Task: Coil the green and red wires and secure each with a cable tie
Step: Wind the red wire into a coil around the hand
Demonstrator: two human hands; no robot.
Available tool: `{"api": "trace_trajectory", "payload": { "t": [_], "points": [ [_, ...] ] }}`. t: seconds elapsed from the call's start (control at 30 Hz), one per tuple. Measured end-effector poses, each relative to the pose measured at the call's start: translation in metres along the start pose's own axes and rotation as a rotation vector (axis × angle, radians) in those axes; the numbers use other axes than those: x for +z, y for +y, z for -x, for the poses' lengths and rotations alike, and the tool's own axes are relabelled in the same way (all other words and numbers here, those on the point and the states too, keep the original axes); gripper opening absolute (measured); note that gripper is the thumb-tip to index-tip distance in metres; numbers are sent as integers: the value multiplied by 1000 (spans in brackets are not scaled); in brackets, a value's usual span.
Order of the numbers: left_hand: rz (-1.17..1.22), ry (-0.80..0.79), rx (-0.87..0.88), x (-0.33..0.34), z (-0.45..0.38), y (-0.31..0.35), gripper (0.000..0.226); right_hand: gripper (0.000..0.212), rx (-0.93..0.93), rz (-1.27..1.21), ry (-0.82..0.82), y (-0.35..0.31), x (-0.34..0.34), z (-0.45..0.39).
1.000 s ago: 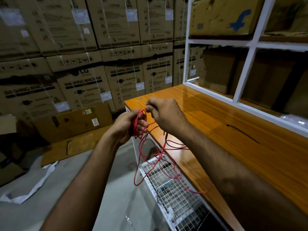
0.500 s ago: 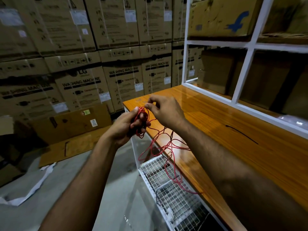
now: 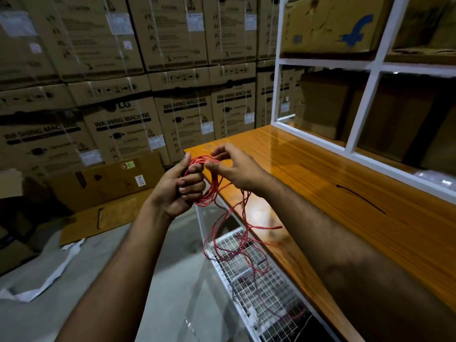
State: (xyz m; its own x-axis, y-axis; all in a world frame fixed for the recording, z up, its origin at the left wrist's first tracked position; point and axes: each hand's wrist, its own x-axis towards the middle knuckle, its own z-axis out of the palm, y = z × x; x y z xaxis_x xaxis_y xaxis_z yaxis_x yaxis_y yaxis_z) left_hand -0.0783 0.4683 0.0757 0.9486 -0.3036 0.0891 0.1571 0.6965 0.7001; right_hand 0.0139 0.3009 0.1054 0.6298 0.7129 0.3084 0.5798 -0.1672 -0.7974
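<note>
A red wire [image 3: 214,186] forms several loops in front of me at the corner of the wooden table [image 3: 320,174]. My left hand [image 3: 180,186] grips the coil, fingers curled round its left side. My right hand [image 3: 234,169] holds the wire at the top of the coil between thumb and fingers. The loose rest of the red wire hangs down in tangles over the table's front edge and the wire mesh below. A thin black cable tie [image 3: 360,198] lies on the table to the right. No green wire is in view.
A white wire mesh shelf [image 3: 259,287] sits under the table's front edge. A white shelf frame [image 3: 362,99] with cardboard boxes stands behind the table. Stacked washing machine cartons [image 3: 123,124] fill the back wall. Flat cardboard [image 3: 103,213] and white plastic strip [image 3: 49,280] lie on the floor at left.
The coil in my left hand has grown by a loop. My right hand has swung round the top of the coil, and the hanging wire is drawn up shorter.
</note>
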Motion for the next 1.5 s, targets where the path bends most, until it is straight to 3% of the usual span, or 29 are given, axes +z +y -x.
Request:
{"api": "trace_trajectory", "payload": {
  "t": [0.07,0.13,0.17,0.27,0.4,0.47,0.6,0.7,0.8,0.93,1.03,1.13,1.2,1.23,1.33,1.4,1.47,1.5],
  "points": [
    [64,-71,-8,-6,-4,-1,47,35,5,-60,-165,3,4,3],
    [135,-141,-16,-8,-10,-4,55,18,-73,36,-161,3,10,5],
    [151,-130,-10,-8,-12,-5,57,21,-102,98,-127,3,12,5],
    [74,75,57,-5,-14,-8,58,41,-92,237,-60,2,15,7],
    [-34,281,54,1,-15,-10,58,58,64,266,-153,6,8,12],
    [-72,306,11,-1,-11,-7,54,55,132,286,-208,10,1,13],
    [-39,286,58,-19,9,16,45,29,260,313,-370,37,-26,23],
    [22,332,126,-40,29,40,47,22,389,-46,-444,68,-46,43],
    [47,391,157,-48,40,46,47,14,419,-515,-319,87,-48,57],
    [72,413,214,-48,41,45,43,10,294,-791,-170,70,-10,62],
    [103,354,203,-47,42,46,45,9,197,-367,-85,66,25,63],
    [118,327,201,-47,44,46,46,6,193,-34,-264,60,49,60],
    [95,335,210,-43,41,44,45,6,126,0,-233,59,60,64],
    [79,356,216,-42,39,43,45,6,153,9,-190,58,64,64],
    [37,427,214,-40,35,35,44,9,301,-13,-266,57,69,63],
    [22,421,218,-41,31,32,41,7,180,5,-317,51,68,63],
    [14,393,216,-41,28,29,38,6,131,188,-222,59,64,61],
    [14,392,216,-40,28,27,37,6,252,112,-269,59,63,60]
  ]
}}
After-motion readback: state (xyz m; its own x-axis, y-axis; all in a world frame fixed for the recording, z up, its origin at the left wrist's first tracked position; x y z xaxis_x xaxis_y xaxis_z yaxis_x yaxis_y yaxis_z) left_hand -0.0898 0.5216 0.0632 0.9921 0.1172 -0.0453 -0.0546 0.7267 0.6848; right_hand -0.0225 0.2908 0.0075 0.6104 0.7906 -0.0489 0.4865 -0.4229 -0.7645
